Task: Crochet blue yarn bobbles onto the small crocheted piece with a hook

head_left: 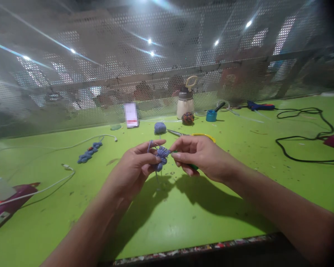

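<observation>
Between the thumb and fingers of my left hand (137, 159) is a small blue-purple crochet piece (161, 154) with puffy petals. A strand of the same yarn loops over the left index finger, which is stretched out. My right hand (196, 154) grips a green-handled crochet hook (194, 167), its tip end at the right edge of the piece. Most of the hook is hidden by the fingers. Just beyond the hands lies a ball of blue-purple yarn (160, 128), with a strand running toward the piece.
Scissors (203, 136) with yellow handles lie behind my right hand. A finished-looking crochet strip (89, 152) and white cables lie left, near a power strip (13, 200). At the back stand a phone (131, 115), a bottle (185, 104), a dark multicoloured ball (187, 118) and a glue gun (261, 106).
</observation>
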{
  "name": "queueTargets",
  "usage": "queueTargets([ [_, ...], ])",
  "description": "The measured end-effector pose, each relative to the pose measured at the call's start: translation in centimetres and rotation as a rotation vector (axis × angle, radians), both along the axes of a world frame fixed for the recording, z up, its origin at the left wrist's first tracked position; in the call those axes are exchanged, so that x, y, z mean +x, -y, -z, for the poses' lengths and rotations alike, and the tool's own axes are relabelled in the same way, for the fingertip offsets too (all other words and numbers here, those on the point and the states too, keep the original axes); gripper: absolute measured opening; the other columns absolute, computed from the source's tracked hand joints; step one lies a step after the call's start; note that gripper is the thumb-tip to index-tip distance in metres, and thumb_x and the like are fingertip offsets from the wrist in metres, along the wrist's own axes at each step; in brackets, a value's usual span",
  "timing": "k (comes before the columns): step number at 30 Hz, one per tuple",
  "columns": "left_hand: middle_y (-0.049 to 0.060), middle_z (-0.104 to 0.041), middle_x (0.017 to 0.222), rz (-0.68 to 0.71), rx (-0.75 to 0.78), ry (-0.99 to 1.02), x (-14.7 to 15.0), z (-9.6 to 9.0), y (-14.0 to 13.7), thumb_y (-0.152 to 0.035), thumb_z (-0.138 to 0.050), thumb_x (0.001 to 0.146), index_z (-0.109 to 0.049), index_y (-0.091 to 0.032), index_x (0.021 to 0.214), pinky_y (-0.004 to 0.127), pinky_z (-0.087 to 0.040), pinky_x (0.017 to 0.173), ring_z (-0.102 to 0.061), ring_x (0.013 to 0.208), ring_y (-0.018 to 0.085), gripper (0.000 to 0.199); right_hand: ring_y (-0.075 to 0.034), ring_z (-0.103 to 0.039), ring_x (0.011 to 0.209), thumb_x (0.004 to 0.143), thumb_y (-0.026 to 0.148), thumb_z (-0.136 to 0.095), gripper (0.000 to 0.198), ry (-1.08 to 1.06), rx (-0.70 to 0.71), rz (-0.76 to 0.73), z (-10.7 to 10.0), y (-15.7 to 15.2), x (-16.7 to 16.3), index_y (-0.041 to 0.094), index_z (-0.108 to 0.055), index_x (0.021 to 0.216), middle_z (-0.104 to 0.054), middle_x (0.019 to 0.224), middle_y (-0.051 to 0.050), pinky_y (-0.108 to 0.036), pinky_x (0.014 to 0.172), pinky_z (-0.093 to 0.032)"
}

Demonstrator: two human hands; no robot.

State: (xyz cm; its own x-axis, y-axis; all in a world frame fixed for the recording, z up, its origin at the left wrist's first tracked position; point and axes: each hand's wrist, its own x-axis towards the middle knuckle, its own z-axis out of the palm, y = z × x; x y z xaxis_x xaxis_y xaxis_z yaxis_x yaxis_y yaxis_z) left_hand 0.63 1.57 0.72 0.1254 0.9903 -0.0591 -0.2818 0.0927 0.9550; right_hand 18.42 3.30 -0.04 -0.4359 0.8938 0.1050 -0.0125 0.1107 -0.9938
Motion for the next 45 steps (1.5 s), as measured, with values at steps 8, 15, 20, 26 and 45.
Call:
queueTargets([
  [8, 0.003, -0.066, 0.072, -0.019, 0.013, 0.001, 0.1, 0.06, -0.13, 0.001, -0.068, 0.06, -0.074, -0.008, 0.098, 0.02, -0.041, 0.053, -0.054, 0.058, 0.008, 0.04, -0.005, -0.049, 0.037, 0.077, 0.021, -0.072, 0.014, -0.04, -0.005, 0.014, 0.3, -0.08, -0.14, 0.015, -0.06, 0.083, -0.059, 0.054, 0.004, -0.016, 0.033, -0.035],
  [15, 0.004, -0.067, 0.074, -0.013, 0.023, 0.004, 0.09, 0.08, -0.19, 0.001, -0.069, 0.061, -0.073, -0.008, 0.1, 0.02, -0.04, 0.053, -0.056, 0.061, 0.009, 0.041, -0.005, -0.049, 0.038, 0.08, 0.021, -0.069, 0.013, -0.024, -0.009, 0.017, 0.19, 0.02, -0.13, 0.015, -0.061, 0.089, -0.058, 0.055, 0.004, -0.016, 0.034, -0.034],
  [20, 0.005, -0.068, 0.076, -0.012, 0.019, 0.003, 0.08, 0.14, -0.19, 0.0, -0.069, 0.06, -0.073, -0.008, 0.1, 0.021, -0.041, 0.057, -0.056, 0.063, 0.01, 0.041, -0.006, -0.049, 0.039, 0.08, 0.023, -0.07, 0.021, -0.036, -0.002, 0.007, 0.19, 0.13, -0.03, 0.016, -0.063, 0.099, -0.058, 0.059, 0.004, -0.017, 0.035, -0.035],
  [26, 0.006, -0.069, 0.078, -0.017, 0.026, -0.006, 0.15, 0.2, -0.14, -0.002, -0.07, 0.06, -0.073, -0.008, 0.1, 0.023, -0.041, 0.06, -0.057, 0.066, 0.011, 0.041, -0.005, -0.048, 0.038, 0.08, 0.02, -0.069, 0.015, -0.029, -0.015, 0.009, 0.04, 0.18, -0.03, 0.016, -0.065, 0.093, -0.056, 0.056, 0.005, -0.016, 0.035, -0.034],
  [45, 0.0, -0.063, 0.072, -0.052, 0.167, -0.083, 0.13, 0.81, -0.47, -0.005, -0.074, 0.058, -0.073, -0.014, 0.103, 0.027, -0.042, 0.065, -0.056, 0.068, 0.013, 0.046, -0.005, -0.045, 0.038, 0.075, 0.018, -0.07, 0.035, -0.077, 0.009, 0.031, 0.68, -0.18, 0.03, 0.015, -0.074, 0.11, -0.054, 0.054, 0.004, -0.018, 0.035, -0.031],
])
